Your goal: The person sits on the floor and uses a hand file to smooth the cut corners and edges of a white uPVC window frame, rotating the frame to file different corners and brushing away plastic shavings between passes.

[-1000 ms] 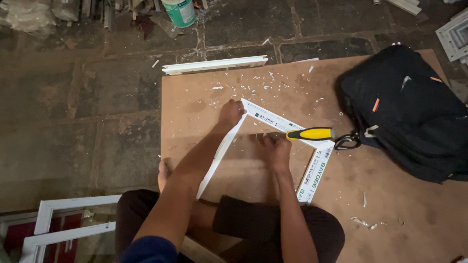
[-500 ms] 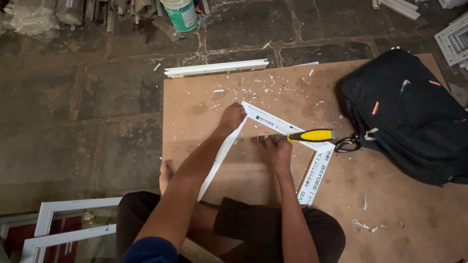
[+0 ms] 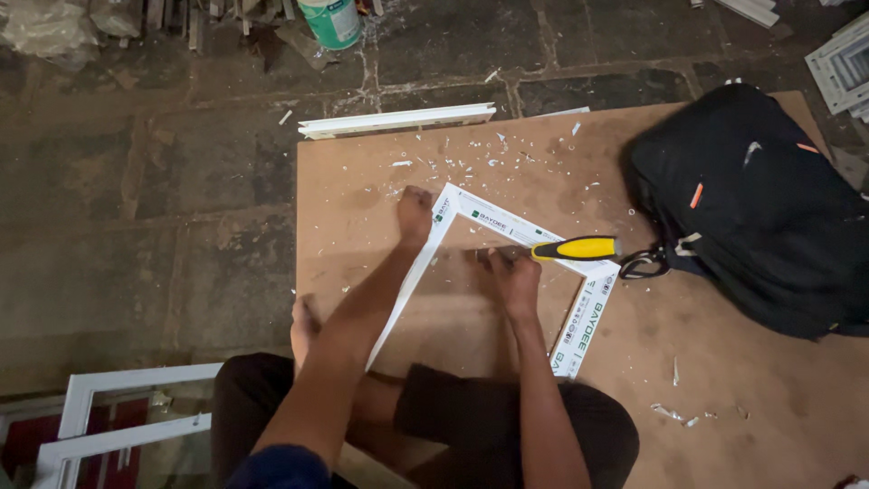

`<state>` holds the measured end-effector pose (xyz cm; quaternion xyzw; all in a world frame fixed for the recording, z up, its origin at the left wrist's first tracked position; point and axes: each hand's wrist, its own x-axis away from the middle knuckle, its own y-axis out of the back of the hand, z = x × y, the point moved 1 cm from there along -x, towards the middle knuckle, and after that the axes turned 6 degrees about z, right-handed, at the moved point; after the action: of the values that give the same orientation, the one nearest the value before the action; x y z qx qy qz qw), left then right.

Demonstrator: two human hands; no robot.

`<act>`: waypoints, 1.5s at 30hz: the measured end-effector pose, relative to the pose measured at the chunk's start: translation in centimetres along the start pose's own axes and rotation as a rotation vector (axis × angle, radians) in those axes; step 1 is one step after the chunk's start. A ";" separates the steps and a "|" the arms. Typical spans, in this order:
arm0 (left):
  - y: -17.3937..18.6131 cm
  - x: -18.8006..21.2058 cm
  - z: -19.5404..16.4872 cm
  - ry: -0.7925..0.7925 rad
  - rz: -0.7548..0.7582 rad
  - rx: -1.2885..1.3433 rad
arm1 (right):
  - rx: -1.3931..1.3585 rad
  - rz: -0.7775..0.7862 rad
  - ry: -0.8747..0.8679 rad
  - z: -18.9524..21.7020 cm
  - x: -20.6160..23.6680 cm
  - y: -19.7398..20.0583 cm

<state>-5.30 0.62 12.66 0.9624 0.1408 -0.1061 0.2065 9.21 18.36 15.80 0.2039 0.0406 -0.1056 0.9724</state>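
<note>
holding steady since a second ago: left hand (image 3: 415, 213) pressing flat on the white frame (image 3: 507, 231) corner mid-board, right hand (image 3: 512, 272) clenched around the yellow-handled chisel (image 3: 576, 248), only the view has shifted.

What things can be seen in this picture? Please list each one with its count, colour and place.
white frame: one, white, on the board, centre
chisel: one, yellow handle, lying on the frame's right corner
board: one, brown, on the floor
backpack: one, black, on the board's right side
white strip: one, at the board's far edge
shavings: many, white, scattered on the board
bucket: one, green and white, top of the floor
window frames: white, bottom left
left hand: pressing on the frame's top corner
right hand: on the frame, beside the chisel
</note>
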 end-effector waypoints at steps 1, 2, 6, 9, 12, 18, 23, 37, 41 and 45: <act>0.0 0.1 0.2 -0.037 -0.070 0.013 | -0.001 0.002 -0.008 -0.2 0.0 -0.1; 0.0 0.3 0.6 -0.014 -0.047 0.053 | -0.003 0.004 -0.017 -0.4 0.0 -0.2; -0.1 0.9 1.4 0.029 0.001 0.097 | -0.115 0.011 -0.059 -1.3 -0.1 -0.5; 0.0 1.4 1.7 -0.053 0.017 0.151 | -0.034 0.006 -0.068 -1.9 -0.2 -0.7; 0.4 2.1 1.9 0.006 0.073 0.185 | -0.017 -0.028 -0.006 -2.1 -0.1 -0.7; 1.9 3.2 1.4 -0.035 0.252 0.179 | -0.258 -0.052 0.006 -1.6 -0.1 -1.2; 2.1 3.2 1.5 -0.045 0.169 0.111 | -0.175 -0.016 -0.013 -1.2 0.2 -1.4; 2.3 2.3 2.6 0.090 -0.019 0.248 | -0.255 -0.034 -0.021 -0.8 0.3 -1.7; 2.5 2.4 3.0 0.192 0.019 0.360 | -0.213 -0.054 0.035 -0.9 0.3 -1.6; 2.6 2.4 3.2 0.202 0.035 0.534 | 0.010 -0.031 -0.007 -1.1 0.4 -1.6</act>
<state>-2.71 -2.46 10.16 0.9907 0.1114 -0.0394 -0.0674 9.20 17.35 14.14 0.2079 0.0400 -0.1213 0.9698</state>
